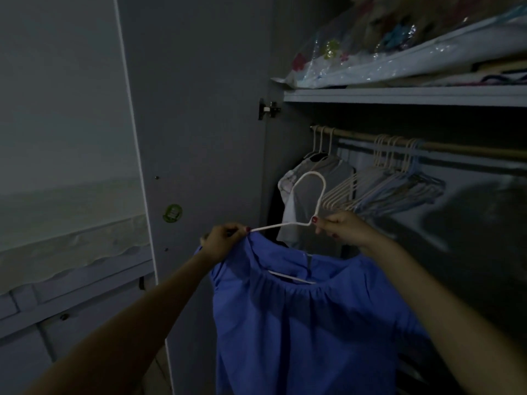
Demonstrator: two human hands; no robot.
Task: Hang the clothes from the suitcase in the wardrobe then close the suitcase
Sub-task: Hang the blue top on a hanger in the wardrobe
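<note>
A blue garment (pixel 308 323) hangs in front of me on a white hanger (pixel 309 195), whose hook points up. My left hand (pixel 224 240) pinches the garment's shoulder where the hanger's left arm enters it. My right hand (pixel 340 228) grips the hanger at the base of its hook. Both are held just below and in front of the wooden wardrobe rail (pixel 427 145). The suitcase is not in view.
Light-coloured clothes (pixel 310 181) hang at the rail's left end, and several empty hangers (pixel 399 181) are bunched at its middle. The open wardrobe door (pixel 199 124) stands to the left. A shelf (pixel 399 95) above the rail holds plastic-wrapped bedding (pixel 385 49).
</note>
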